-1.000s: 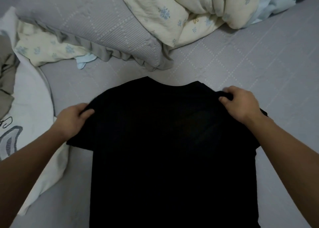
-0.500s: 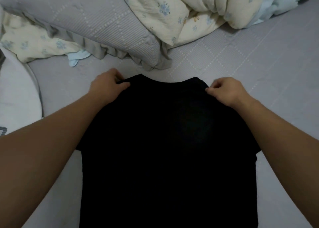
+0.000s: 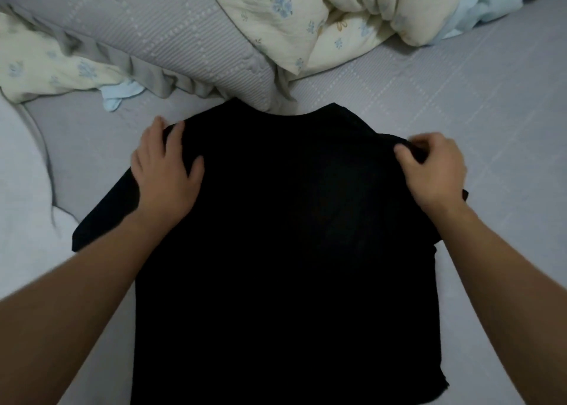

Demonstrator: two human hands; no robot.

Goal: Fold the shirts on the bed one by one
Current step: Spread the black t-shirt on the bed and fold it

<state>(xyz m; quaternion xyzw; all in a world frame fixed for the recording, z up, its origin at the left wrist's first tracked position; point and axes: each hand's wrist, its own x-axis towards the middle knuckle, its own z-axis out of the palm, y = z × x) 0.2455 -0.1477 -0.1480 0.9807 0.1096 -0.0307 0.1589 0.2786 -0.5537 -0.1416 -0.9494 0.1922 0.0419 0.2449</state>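
Black T-shirt (image 3: 291, 235) lies flat on the grey quilted bed cover (image 3: 491, 103), collar end away from the person, hem toward the bottom edge of view. Collar edge sits just short of the grey pillow (image 3: 153, 36) — near its frilled edge, contact not confirmed.

L hand (image 3: 165, 171): on shirt's left shoulder area, palm down. Forearm enters from lower left and crosses the left sleeve, which sticks out to the side beneath it. Fingers spread and extended, pressing flat on the cloth; a small ridge of black fabric shows between index and next finger near the shoulder edge. No pinch seen — hand flat, nothing gripped.

R hand (image 3: 432, 171): at shirt's right shoulder edge, back of hand up, wrist over the right sleeve. Forearm enters from lower right. Fingers curled in, thumb and forefinger closed on a fold of black fabric at the shoulder seam; the pinched bit shows between them. Fingertips slightly blurred.

Surroundings: cream floral duvet (image 3: 337, 14) bunched at top centre, pale blue lining at top right. A second patch of floral bedding (image 3: 46, 67) at left under the pillow. White cloth (image 3: 21, 174) at the left edge, touching the left sleeve tip or just beside it — cannot tell which.
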